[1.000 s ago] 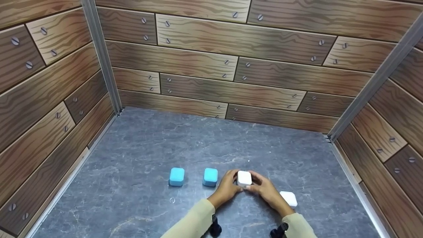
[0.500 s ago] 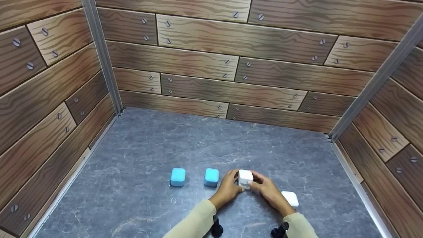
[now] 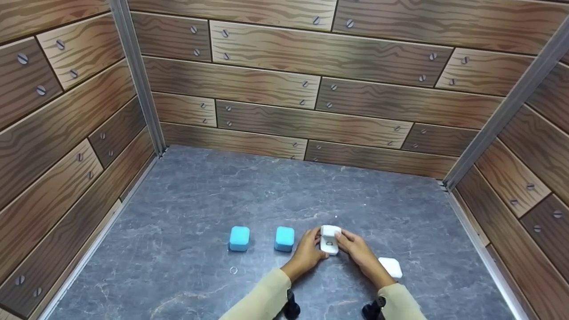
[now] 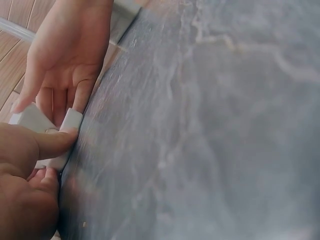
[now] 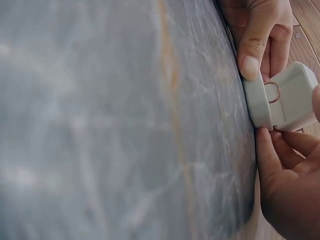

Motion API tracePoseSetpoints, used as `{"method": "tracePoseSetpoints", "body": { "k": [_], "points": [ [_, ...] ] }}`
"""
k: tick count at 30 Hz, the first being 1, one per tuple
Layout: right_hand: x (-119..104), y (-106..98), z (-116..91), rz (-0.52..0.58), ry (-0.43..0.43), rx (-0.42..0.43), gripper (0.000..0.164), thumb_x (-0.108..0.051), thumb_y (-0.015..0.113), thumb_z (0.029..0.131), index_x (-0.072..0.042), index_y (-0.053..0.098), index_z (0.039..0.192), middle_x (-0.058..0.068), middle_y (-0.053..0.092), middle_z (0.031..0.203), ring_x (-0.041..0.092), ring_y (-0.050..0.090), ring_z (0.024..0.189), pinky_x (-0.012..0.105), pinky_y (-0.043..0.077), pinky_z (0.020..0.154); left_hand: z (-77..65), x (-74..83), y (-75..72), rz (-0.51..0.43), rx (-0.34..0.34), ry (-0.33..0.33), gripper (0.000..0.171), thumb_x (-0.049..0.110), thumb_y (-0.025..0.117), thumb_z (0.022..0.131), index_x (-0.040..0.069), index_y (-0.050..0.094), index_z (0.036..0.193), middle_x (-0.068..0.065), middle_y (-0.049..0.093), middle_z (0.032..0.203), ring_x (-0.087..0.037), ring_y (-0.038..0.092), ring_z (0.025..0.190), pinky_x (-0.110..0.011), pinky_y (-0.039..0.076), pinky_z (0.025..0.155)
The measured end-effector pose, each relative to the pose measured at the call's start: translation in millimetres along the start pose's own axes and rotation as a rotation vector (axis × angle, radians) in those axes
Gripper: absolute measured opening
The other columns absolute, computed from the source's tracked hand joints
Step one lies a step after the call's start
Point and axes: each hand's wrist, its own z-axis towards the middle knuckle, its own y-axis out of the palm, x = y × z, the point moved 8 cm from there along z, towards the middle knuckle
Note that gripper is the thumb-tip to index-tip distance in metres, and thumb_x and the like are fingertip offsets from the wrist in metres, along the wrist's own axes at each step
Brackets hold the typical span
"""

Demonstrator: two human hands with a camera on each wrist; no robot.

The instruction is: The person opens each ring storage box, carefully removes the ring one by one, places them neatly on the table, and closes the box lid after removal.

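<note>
A white ring box (image 3: 329, 250) stands on the dark marbled tabletop between both hands, its hinged lid raised. Inside its slot sits a thin ring (image 5: 278, 93), upright in the right wrist view. My left hand (image 3: 306, 250) holds the base from the left, thumb pressing its front edge. From the right, my right hand (image 3: 358, 252) holds the box, with the thumb at the raised lid and fingers beside the base. Left of the hands stand two closed turquoise boxes (image 3: 284, 238). A second white box (image 3: 390, 267) lies behind my right forearm, partly covered by it.
A loose ring (image 3: 234, 270) lies on the marbled tabletop (image 3: 186, 195), in front of the left turquoise box (image 3: 239, 238). Wood-patterned walls (image 3: 262, 106) enclose the back and both sides, joined by metal corner posts.
The white box's lid was down one second ago, then partly lifted. Now it is tipped back, showing the ring inside. My right thumb has moved up with the lid; my left hand stays put.
</note>
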Motion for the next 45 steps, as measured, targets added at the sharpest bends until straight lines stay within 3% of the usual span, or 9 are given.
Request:
{"method": "tracePoseSetpoints", "body": {
  "k": [9, 20, 25, 30, 35, 45],
  "points": [
    [2.3, 0.0, 1.4, 0.018, 0.048, 0.007, 0.073, -0.038, 0.057, 0.098, 0.011, 0.033, 0.146, 0.029, 0.04, 0.148, 0.036, 0.047, 0.133, 0.039, 0.045, 0.108, -1.0, -0.9, -0.4, -0.02, -0.007, -0.01, 0.083, -0.018, 0.074, 0.07, -0.007, 0.038, 0.144, -0.017, 0.05, 0.13, -0.032, 0.052, 0.128, -0.028, 0.046, 0.107],
    [-8.9, -5.5, -2.6, 0.027, -0.005, 0.08, 0.065, -0.032, 0.059, 0.098, 0.011, 0.04, 0.143, 0.031, 0.047, 0.142, 0.036, 0.056, 0.125, 0.037, 0.053, 0.1, 2.2, 1.2, -1.1, -0.004, -0.014, -0.016, 0.084, -0.015, 0.076, 0.072, -0.005, 0.038, 0.146, -0.015, 0.05, 0.132, -0.03, 0.052, 0.129, -0.028, 0.046, 0.107],
    [-18.3, -8.9, -12.3, -0.04, -0.066, 0.175, 0.056, -0.028, 0.061, 0.097, 0.009, 0.05, 0.137, 0.029, 0.056, 0.133, 0.031, 0.065, 0.111, 0.035, 0.059, 0.087, 1.9, 0.6, -0.7, -0.028, -0.011, -0.015, 0.084, -0.017, 0.075, 0.07, -0.007, 0.037, 0.145, -0.016, 0.05, 0.131, -0.031, 0.052, 0.128, -0.029, 0.046, 0.108],
    [-20.4, -14.1, -26.5, -0.125, -0.081, 0.299, 0.036, -0.024, 0.068, 0.093, 0.002, 0.067, 0.117, 0.019, 0.07, 0.107, 0.022, 0.066, 0.087, 0.031, 0.059, 0.064, 0.2, 0.4, -1.2, -0.027, -0.011, -0.009, 0.084, -0.017, 0.076, 0.07, -0.007, 0.038, 0.144, -0.015, 0.05, 0.13, -0.031, 0.052, 0.128, -0.03, 0.046, 0.108],
    [-17.9, -7.1, -30.2, -0.13, -0.078, 0.265, 0.022, -0.012, 0.07, 0.09, 0.002, 0.071, 0.106, 0.014, 0.071, 0.093, 0.021, 0.061, 0.071, 0.029, 0.054, 0.053, 0.0, 1.3, -3.9, 0.004, -0.005, -0.003, 0.084, -0.015, 0.076, 0.071, -0.005, 0.038, 0.146, -0.014, 0.051, 0.129, -0.031, 0.053, 0.127, -0.03, 0.047, 0.107],
    [-15.6, 3.0, -21.4, -0.229, -0.081, 0.239, 0.018, -0.002, 0.071, 0.085, 0.001, 0.071, 0.103, 0.01, 0.069, 0.086, 0.012, 0.049, 0.049, 0.021, 0.042, 0.041, -1.9, 2.0, -2.3, 0.028, -0.012, 0.004, 0.087, -0.013, 0.076, 0.072, -0.006, 0.034, 0.148, -0.015, 0.051, 0.129, -0.032, 0.053, 0.127, -0.03, 0.048, 0.105]
  ]
}}
